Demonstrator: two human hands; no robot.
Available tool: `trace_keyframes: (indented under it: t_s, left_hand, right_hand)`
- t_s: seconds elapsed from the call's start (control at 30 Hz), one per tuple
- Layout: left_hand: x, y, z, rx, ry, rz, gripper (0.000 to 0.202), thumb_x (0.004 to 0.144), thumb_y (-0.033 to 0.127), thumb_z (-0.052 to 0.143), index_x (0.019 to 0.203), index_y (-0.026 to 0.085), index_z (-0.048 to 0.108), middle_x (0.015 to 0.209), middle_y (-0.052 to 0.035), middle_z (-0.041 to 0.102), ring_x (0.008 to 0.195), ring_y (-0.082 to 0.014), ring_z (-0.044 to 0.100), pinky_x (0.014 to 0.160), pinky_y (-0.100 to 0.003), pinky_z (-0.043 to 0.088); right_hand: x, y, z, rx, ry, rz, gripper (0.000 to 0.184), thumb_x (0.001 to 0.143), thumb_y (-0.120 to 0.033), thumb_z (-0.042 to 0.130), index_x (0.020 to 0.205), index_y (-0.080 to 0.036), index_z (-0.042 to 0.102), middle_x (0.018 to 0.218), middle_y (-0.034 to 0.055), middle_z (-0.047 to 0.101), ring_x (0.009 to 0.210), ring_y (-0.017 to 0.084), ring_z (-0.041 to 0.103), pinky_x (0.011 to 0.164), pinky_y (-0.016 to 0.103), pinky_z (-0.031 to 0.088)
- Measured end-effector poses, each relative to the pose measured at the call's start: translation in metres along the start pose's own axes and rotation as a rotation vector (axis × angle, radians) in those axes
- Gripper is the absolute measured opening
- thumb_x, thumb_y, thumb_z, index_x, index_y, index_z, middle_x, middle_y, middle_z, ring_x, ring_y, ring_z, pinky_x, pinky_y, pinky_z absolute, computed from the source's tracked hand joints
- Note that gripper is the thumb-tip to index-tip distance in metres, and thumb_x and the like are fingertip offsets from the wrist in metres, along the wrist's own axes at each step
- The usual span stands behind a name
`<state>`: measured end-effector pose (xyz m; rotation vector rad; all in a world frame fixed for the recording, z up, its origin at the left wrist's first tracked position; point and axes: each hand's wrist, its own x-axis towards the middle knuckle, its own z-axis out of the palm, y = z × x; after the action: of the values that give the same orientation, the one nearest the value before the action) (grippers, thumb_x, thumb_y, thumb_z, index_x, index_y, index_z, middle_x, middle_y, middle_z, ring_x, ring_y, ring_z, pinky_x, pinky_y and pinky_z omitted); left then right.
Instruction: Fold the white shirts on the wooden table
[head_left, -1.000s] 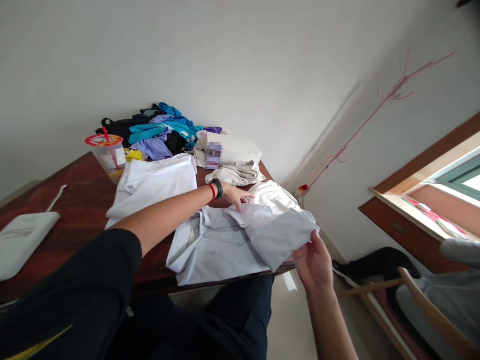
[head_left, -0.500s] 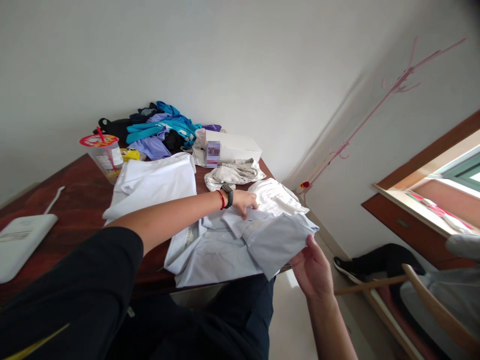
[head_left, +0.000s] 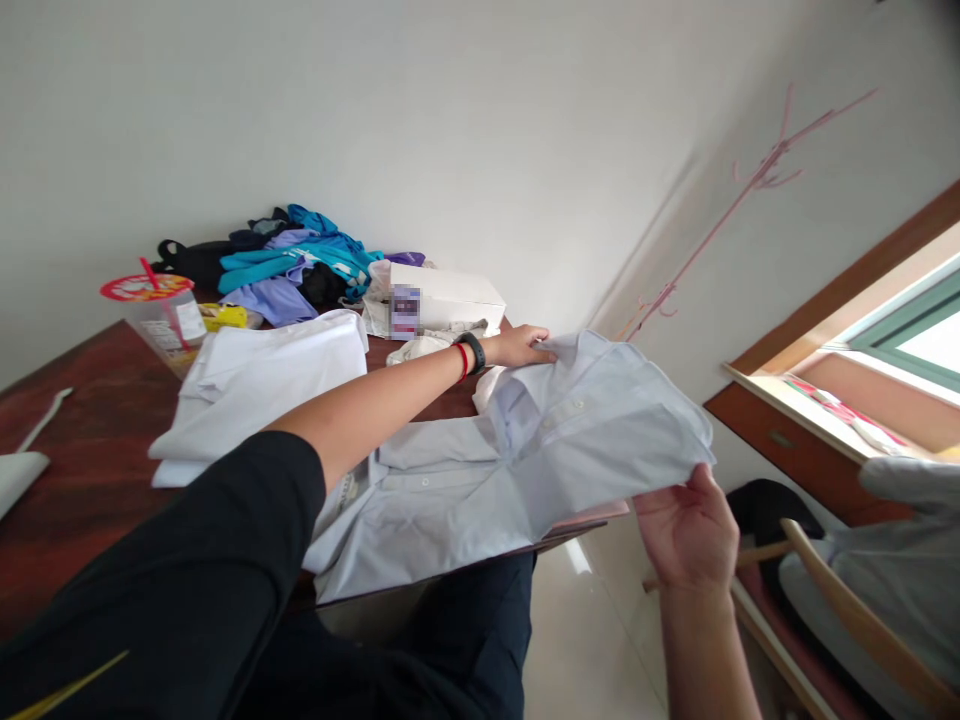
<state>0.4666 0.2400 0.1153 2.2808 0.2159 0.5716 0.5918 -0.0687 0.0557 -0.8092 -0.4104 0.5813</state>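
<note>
A light grey-blue button-up shirt (head_left: 450,500) lies along the table's front edge, its right part lifted and stretched between my hands. My left hand (head_left: 521,346), with a dark band and a red cord on the wrist, is closed on the shirt's far edge. At the shirt's lower right corner my right hand (head_left: 690,525) pinches the cloth between thumb and fingers, palm up, beyond the table edge. A folded white garment (head_left: 277,370) sits to the left of the shirt. Partly hidden behind my left forearm is a crumpled pale cloth (head_left: 420,347).
A plastic cup (head_left: 161,320) with a red lid and straw stands on the dark wooden table (head_left: 90,440). Behind are a heap of coloured clothes (head_left: 300,265) and a white box (head_left: 450,295). To the right are a pink coat stand (head_left: 720,230) and a wooden chair (head_left: 847,600).
Both hands have moved right with the shirt's edge, my left hand also upward. The folded-over part has opened out and now hangs stretched past the table's right side. The view has shifted slightly right.
</note>
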Motion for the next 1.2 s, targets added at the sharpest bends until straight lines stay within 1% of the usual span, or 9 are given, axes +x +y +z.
trace_keyframes:
  t_s: [0.17, 0.3, 0.47, 0.6, 0.7, 0.8, 0.9, 1.03, 1.2]
  left_hand:
    - [0.062, 0.005, 0.052, 0.217, 0.045, -0.151, 0.026, 0.096, 0.040, 0.062, 0.098, 0.014, 0.066, 0.097, -0.0064, 0.069, 0.088, -0.0197, 0.061, 0.079, -0.027, 0.044]
    - [0.071, -0.006, 0.094, 0.298, 0.040, -0.232, 0.037, 0.100, 0.035, 0.057, 0.125, 0.009, 0.062, 0.123, -0.0194, 0.066, 0.107, -0.0285, 0.063, 0.092, -0.037, 0.046]
    - [0.016, -0.009, 0.097, 0.439, 0.031, -0.111, 0.043, 0.101, 0.040, 0.054, 0.135, 0.015, 0.058, 0.141, -0.0185, 0.056, 0.128, -0.0327, 0.054, 0.110, -0.046, 0.038]
    - [-0.069, -0.006, 0.075, 0.628, -0.122, 0.096, 0.046, 0.092, 0.043, 0.067, 0.129, 0.016, 0.065, 0.141, -0.0186, 0.056, 0.126, -0.0359, 0.055, 0.109, -0.046, 0.039]
    - [-0.127, -0.010, 0.068, 0.750, -0.182, 0.067, 0.060, 0.086, 0.044, 0.074, 0.136, 0.016, 0.060, 0.147, -0.0204, 0.052, 0.132, -0.0388, 0.051, 0.109, -0.047, 0.039]
    - [-0.157, -0.016, 0.071, 0.833, -0.181, -0.039, 0.062, 0.088, 0.038, 0.071, 0.143, 0.016, 0.053, 0.157, -0.0209, 0.044, 0.141, -0.0376, 0.045, 0.109, -0.048, 0.040]
    - [-0.168, -0.017, 0.076, 0.903, -0.188, -0.114, 0.064, 0.089, 0.029, 0.066, 0.148, 0.015, 0.048, 0.165, -0.0193, 0.035, 0.148, -0.0355, 0.038, 0.109, -0.047, 0.041]
    - [-0.180, -0.013, 0.076, 0.977, -0.163, -0.241, 0.069, 0.087, 0.023, 0.062, 0.154, 0.015, 0.045, 0.168, -0.0192, 0.030, 0.151, -0.0395, 0.034, 0.109, -0.052, 0.043]
    - [-0.198, -0.009, 0.064, 0.914, -0.152, -0.354, 0.058, 0.096, 0.019, 0.046, 0.154, 0.022, 0.046, 0.163, -0.0165, 0.041, 0.137, -0.0368, 0.053, 0.098, -0.049, 0.051]
  right_hand:
    - [0.064, -0.014, -0.044, 0.064, 0.075, -0.079, 0.025, 0.093, -0.025, 0.054, 0.109, -0.020, 0.074, 0.120, 0.0063, 0.076, 0.120, 0.022, 0.068, 0.109, 0.044, 0.052]
    - [0.092, 0.014, -0.090, 0.036, 0.222, 0.022, 0.020, 0.086, -0.019, 0.054, 0.098, -0.018, 0.070, 0.103, 0.0046, 0.078, 0.102, 0.018, 0.073, 0.098, 0.037, 0.059]
    - [0.080, 0.056, -0.140, -0.099, 0.355, 0.266, 0.018, 0.076, -0.014, 0.061, 0.093, -0.018, 0.064, 0.092, 0.0027, 0.073, 0.087, 0.016, 0.073, 0.081, 0.031, 0.063]
    - [0.052, 0.066, -0.139, -0.364, 0.458, -0.117, 0.041, 0.073, -0.019, 0.075, 0.112, -0.022, 0.064, 0.115, 0.0015, 0.070, 0.111, 0.018, 0.068, 0.099, 0.038, 0.056]
    - [0.027, 0.065, -0.102, -0.761, 0.219, -0.385, 0.041, 0.080, -0.030, 0.077, 0.120, -0.022, 0.071, 0.133, 0.0067, 0.066, 0.132, 0.024, 0.056, 0.115, 0.045, 0.043]
    - [0.007, 0.068, -0.056, -1.081, -0.337, -0.354, 0.025, 0.092, -0.038, 0.065, 0.108, -0.024, 0.078, 0.122, 0.0091, 0.073, 0.122, 0.027, 0.064, 0.113, 0.048, 0.045]
    - [0.006, 0.079, -0.031, -1.308, -0.627, -0.312, 0.028, 0.097, -0.040, 0.058, 0.112, -0.025, 0.077, 0.121, 0.0097, 0.074, 0.117, 0.029, 0.066, 0.106, 0.047, 0.051]
    - [0.036, 0.093, -0.044, -1.543, -0.612, -0.366, 0.036, 0.098, -0.041, 0.052, 0.116, -0.021, 0.076, 0.132, 0.0135, 0.068, 0.128, 0.033, 0.059, 0.112, 0.052, 0.046]
    - [0.086, 0.092, -0.078, -1.669, -0.496, -0.298, 0.047, 0.099, -0.041, 0.045, 0.136, -0.018, 0.065, 0.150, 0.0180, 0.053, 0.142, 0.036, 0.049, 0.116, 0.054, 0.041]
